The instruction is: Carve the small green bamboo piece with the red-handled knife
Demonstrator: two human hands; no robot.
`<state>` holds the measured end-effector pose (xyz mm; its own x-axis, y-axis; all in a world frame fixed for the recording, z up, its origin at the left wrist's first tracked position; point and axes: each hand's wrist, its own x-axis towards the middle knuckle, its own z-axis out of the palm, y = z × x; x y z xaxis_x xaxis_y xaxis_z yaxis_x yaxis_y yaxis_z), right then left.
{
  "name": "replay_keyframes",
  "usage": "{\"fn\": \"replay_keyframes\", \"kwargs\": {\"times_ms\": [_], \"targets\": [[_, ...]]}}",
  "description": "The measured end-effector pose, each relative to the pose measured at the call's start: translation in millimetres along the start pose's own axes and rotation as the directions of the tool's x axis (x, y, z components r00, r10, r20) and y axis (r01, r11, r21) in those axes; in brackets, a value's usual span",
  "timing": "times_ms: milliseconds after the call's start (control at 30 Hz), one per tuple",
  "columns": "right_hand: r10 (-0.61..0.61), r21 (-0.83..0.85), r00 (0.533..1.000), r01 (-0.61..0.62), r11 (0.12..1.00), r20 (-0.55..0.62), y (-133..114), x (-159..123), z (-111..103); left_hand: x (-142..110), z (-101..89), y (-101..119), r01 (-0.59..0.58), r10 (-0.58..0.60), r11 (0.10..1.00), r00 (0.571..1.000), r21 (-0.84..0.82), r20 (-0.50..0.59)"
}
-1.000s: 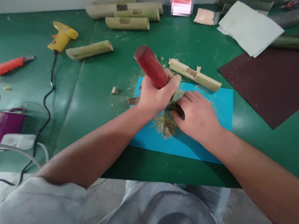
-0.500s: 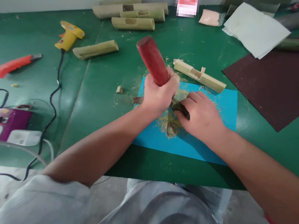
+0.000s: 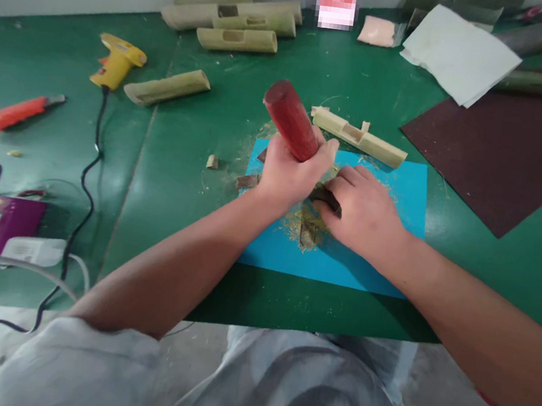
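My left hand (image 3: 290, 174) is wrapped round a thick red cylindrical handle (image 3: 291, 118), whose flat end points up and away from me. Its lower end is hidden behind the fist. Close beside it, my right hand (image 3: 367, 202) presses down with bent fingers on a dark brown, curved piece of bamboo (image 3: 327, 199), partly covered by both hands. The piece lies over a blue sheet (image 3: 366, 271). A heap of pale shavings (image 3: 308, 230) is spread just below the fingers. A notched bamboo tube (image 3: 381, 147) rests past the sheet's far edge.
Several bamboo tubes (image 3: 236, 39) lie along the wall, and one lies nearer (image 3: 169, 88). At left are a yellow glue gun (image 3: 117, 64), a red utility knife (image 3: 12, 117) and a purple power box (image 3: 14, 224) with cables. White paper (image 3: 460, 55) overlaps a dark brown sheet (image 3: 498, 158).
My left hand has shifted slightly right, and the red handle now leans more toward me, showing more of its end. My right hand stays on the bamboo piece. The view has turned slightly.
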<state>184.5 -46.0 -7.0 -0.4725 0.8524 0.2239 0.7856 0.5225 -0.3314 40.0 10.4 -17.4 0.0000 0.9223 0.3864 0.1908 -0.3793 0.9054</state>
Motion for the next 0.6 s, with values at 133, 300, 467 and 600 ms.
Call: {"fn": "replay_keyframes", "kwargs": {"times_ms": [133,300,467,600], "targets": [[-0.016,0.050,1.000,0.016,0.999,0.011,1.4,-0.3,0.5,-1.9,-2.6,3.2,0.018,-0.019,0.999,1.000,0.029,0.025],[-0.035,0.035,0.999,0.035,0.999,0.000,4.9,1.0,0.9,-2.1,-3.6,3.0,0.051,-0.057,0.997,0.992,-0.054,-0.116],[0.008,0.001,0.999,-0.008,1.000,0.032,2.9,2.0,-1.9,-0.5,-0.2,6.2,0.080,-0.082,0.995,0.996,-0.065,-0.032],[0.022,-0.010,0.998,-0.021,1.000,0.054,0.5,2.7,-3.2,-1.1,-0.3,1.7,0.052,-0.053,0.998,0.998,-0.032,-0.039]]}}
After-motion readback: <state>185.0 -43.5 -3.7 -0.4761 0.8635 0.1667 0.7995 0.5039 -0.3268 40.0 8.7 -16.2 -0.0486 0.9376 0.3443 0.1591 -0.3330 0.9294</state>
